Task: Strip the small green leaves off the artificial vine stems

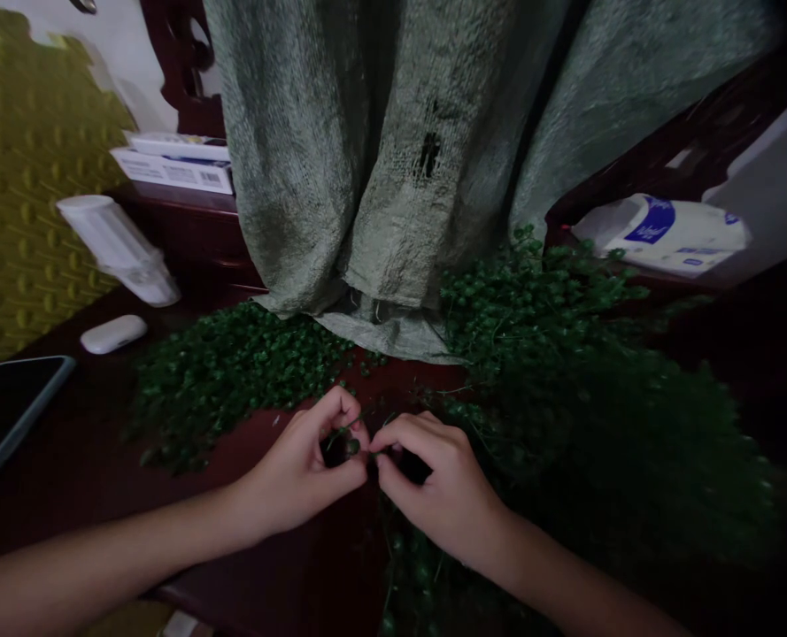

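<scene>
Near the middle of the dark red table [247, 451], my left hand [306, 460] is closed around a small green sprig [343, 432], its thumb and fingertips pinched near the stem. Almost touching it, my right hand [436, 469] pinches the thin end of the same sprig between thumb and forefinger. Beyond my left hand lies a heap of small green pieces [234, 358]. A larger, bushier pile of green stems [585, 389] spreads beside and behind my right hand, with some strands hanging below it.
A grey-green woven sack [399, 177] stands behind the piles. At left are a phone [14, 407], a white oval case [114, 334], a white cylinder [120, 248] and flat boxes [173, 168]. A tissue pack [678, 234] lies at the right.
</scene>
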`<state>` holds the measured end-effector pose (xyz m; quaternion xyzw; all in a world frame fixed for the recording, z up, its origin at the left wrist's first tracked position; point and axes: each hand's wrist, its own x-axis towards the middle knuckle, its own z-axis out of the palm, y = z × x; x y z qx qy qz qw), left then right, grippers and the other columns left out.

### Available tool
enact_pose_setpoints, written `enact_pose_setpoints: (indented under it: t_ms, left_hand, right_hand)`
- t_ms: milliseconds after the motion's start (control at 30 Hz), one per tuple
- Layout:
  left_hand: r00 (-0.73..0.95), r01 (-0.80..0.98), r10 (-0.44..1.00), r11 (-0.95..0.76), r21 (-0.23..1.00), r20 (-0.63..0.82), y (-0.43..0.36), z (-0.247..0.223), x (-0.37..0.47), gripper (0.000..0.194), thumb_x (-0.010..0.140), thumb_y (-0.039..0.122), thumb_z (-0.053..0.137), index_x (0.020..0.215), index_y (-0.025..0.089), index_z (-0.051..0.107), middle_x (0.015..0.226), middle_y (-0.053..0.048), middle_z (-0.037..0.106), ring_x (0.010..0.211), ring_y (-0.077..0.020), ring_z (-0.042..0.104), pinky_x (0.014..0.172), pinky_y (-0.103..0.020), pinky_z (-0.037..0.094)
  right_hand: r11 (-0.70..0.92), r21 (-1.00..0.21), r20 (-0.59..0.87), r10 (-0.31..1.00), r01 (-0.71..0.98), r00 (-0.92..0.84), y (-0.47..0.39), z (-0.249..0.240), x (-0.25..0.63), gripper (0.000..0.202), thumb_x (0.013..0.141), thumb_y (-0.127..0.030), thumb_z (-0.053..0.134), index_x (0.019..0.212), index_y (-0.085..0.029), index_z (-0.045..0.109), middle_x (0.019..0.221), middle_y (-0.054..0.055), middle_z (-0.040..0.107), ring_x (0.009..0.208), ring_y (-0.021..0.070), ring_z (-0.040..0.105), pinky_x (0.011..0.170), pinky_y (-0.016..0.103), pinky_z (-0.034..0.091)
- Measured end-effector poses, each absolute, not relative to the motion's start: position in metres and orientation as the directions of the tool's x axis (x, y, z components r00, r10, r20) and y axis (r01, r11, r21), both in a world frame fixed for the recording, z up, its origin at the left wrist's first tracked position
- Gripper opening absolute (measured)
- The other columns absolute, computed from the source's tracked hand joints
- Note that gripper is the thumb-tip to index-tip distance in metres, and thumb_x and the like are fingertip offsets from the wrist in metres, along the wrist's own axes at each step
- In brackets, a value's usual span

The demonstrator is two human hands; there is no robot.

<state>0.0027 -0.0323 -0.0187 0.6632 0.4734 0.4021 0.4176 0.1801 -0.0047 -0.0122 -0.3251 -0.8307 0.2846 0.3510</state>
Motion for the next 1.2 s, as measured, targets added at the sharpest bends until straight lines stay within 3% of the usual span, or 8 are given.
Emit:
enact_pose_setpoints:
  t_ms: [200, 367, 700, 1000, 1200]
  left_hand:
    - [0.226, 0.218, 0.970, -0.135, 0.967, 0.084, -0.031, -0.019, 0.004, 0.023, 0.076, 0.014, 0.056, 0.080, 0.022, 0.036, 0.075, 0.003, 0.053, 0.067, -0.0103, 0.046, 0.061, -0.022, 0.039]
    - [0.195, 0.101, 0.980, -0.059, 0.993, 0.038, -0.031, -0.020, 0.007, 0.023, 0.073, 0.012, 0.057, 0.079, 0.021, 0.036, 0.074, 0.005, 0.050, 0.067, -0.0096, 0.043, 0.061, -0.021, 0.038]
    - [0.234, -0.082, 0.958, 0.187, 0.979, -0.164, -0.035, -0.025, 0.009, 0.020, 0.066, 0.012, 0.060, 0.074, 0.020, 0.043, 0.069, 0.006, 0.043, 0.064, -0.0083, 0.038, 0.058, -0.019, 0.036]
    - [0.264, -0.133, 0.951, 0.198, 0.971, -0.158, -0.042, -0.020, 0.016, 0.023, 0.064, 0.011, 0.058, 0.072, 0.020, 0.039, 0.070, 0.006, 0.039, 0.067, -0.0082, 0.038, 0.061, -0.019, 0.036]
    - [0.240, -0.036, 0.959, 0.161, 0.986, -0.148, -0.039, -0.020, 0.013, 0.023, 0.068, 0.011, 0.056, 0.074, 0.021, 0.036, 0.071, 0.007, 0.039, 0.066, -0.0083, 0.035, 0.060, -0.019, 0.034]
  right_hand:
    - [0.653, -0.677, 0.430, 0.725, 0.340, -0.537, -0.005, -0.017, 0.182, 0.020, 0.078, -0.006, 0.055, 0.084, -0.022, 0.065, 0.074, -0.001, 0.067, 0.067, 0.0136, 0.059, 0.069, 0.027, 0.044]
    - [0.734, -0.584, 0.467, 0.653, 0.347, -0.596, -0.008, -0.019, 0.182, 0.022, 0.082, -0.005, 0.052, 0.088, -0.021, 0.067, 0.081, 0.002, 0.068, 0.074, 0.0156, 0.060, 0.073, 0.030, 0.045]
    - [0.764, -0.577, 0.448, 0.593, 0.290, -0.669, -0.012, -0.018, 0.182, 0.021, 0.076, -0.004, 0.047, 0.080, -0.019, 0.060, 0.076, 0.001, 0.057, 0.070, 0.0143, 0.052, 0.068, 0.026, 0.044]
    - [0.749, -0.627, 0.427, 0.559, 0.213, -0.710, -0.010, -0.016, 0.182, 0.017, 0.071, -0.003, 0.046, 0.071, -0.018, 0.055, 0.070, 0.000, 0.054, 0.066, 0.0124, 0.052, 0.064, 0.023, 0.043]
    - [0.778, -0.591, 0.469, 0.545, 0.212, -0.695, -0.011, -0.019, 0.184, 0.018, 0.067, -0.002, 0.047, 0.063, -0.017, 0.054, 0.068, 0.001, 0.053, 0.064, 0.0124, 0.050, 0.063, 0.024, 0.042]
